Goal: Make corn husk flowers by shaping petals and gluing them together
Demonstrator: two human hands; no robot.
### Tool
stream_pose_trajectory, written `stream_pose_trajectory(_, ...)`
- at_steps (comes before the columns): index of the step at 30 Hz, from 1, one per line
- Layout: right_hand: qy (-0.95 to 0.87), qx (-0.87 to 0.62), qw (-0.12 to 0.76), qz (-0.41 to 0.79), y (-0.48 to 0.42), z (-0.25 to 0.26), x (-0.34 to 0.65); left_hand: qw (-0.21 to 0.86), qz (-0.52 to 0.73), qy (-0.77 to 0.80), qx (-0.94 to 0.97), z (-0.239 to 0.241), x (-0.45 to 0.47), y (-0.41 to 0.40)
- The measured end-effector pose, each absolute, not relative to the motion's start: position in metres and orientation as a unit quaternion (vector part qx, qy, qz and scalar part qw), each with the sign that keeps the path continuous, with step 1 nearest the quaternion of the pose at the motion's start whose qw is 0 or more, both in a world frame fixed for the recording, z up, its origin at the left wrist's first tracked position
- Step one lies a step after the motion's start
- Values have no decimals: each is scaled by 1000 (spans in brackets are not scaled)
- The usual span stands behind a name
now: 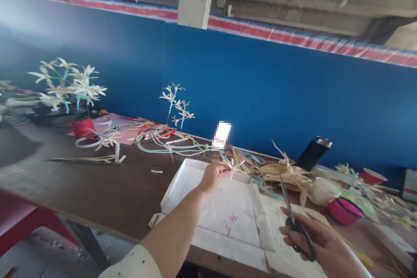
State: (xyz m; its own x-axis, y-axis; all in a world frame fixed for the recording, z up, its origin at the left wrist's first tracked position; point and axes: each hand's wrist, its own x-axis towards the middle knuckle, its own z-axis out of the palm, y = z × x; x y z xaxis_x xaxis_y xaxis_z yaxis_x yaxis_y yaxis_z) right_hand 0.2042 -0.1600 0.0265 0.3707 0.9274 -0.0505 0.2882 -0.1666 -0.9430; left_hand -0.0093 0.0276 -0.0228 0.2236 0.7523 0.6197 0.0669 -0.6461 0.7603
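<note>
Brown tabletop [130, 186] against blue partition [276, 82]. Left hand [213, 177] pinches pale artificial flower [237, 167] between thumb and fingers, over far edge of shallow white cardboard box [221, 202] marked in pink pen. Right hand [321, 236] grips black-handled scissors [286, 200], blades up, right of box. Beyond box: dried husks [276, 173], tilted black tumbler [314, 153]. Magenta pouch [345, 210] farther right; flowers in red pot [83, 128] far left.
</note>
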Motion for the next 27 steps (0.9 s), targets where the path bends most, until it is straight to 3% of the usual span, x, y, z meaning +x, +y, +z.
stream_pose_trajectory(8,-523,-609,454,387,-134,36,186,262,557,291,733,-24,-7,31)
stream_pose_trajectory(13,-532,-623,397,413,-116,40,189,249,553,291,740,-22,-7,29)
stream_pose_trajectory(27,-525,-639,383,411,-103,43,196,244,529,280,763,-21,-7,27)
